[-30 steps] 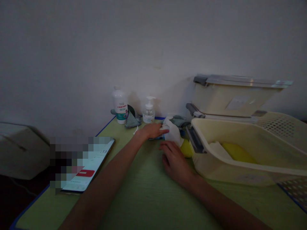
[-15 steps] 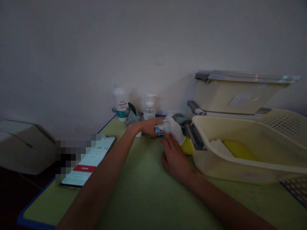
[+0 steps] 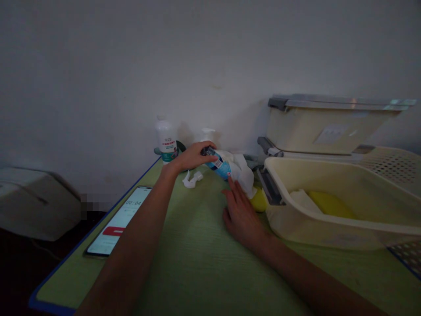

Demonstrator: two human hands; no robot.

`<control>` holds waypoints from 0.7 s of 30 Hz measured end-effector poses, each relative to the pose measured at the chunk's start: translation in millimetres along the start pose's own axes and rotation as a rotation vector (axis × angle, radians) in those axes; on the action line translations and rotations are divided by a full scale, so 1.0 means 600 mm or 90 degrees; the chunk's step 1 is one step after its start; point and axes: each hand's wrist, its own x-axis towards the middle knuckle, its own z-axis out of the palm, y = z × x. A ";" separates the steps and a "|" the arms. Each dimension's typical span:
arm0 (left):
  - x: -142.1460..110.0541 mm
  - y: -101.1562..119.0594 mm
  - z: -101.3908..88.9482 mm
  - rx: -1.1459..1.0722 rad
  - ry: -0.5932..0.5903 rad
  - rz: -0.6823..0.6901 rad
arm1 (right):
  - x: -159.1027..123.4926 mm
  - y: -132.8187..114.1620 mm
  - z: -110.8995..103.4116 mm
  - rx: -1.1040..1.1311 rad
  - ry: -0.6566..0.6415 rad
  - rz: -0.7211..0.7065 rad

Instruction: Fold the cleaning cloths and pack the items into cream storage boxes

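Note:
My left hand [image 3: 194,154] is closed around the dark-topped end of a blue-labelled bottle [image 3: 221,166], which leans over a crumpled white cloth [image 3: 241,171]. Fingers fairly straight, my right hand [image 3: 241,213] rests at the cloth's near edge, its fingertips by the lower end of the bottle; whether they press on it I cannot tell. A yellow item [image 3: 258,200] lies between the cloth and the plastic bin. On the table left of the bottle lies a white trigger spray head [image 3: 192,179]. Behind my left hand, a pump bottle [image 3: 208,134] is mostly hidden.
A white bottle [image 3: 167,139] stands at the back left of the green table [image 3: 197,259]. A phone [image 3: 115,219] with a lit timer lies on the left. At right, a cream bin [image 3: 305,232] holds yellow and white items; another lidded bin [image 3: 312,129] sits behind it.
My left hand has lifted and tilted the blue-labelled bottle, and its dark top now shows. The white spray head has come into view on the table. My right hand has barely moved.

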 end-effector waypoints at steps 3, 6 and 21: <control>0.000 0.007 -0.004 -0.005 0.053 -0.004 | 0.002 -0.001 -0.001 -0.005 -0.018 0.006; 0.002 0.012 -0.006 -0.011 0.123 -0.036 | 0.003 -0.001 -0.002 0.026 -0.007 0.009; -0.039 0.015 0.005 -0.523 0.432 -0.440 | 0.009 0.022 0.008 0.402 0.153 0.095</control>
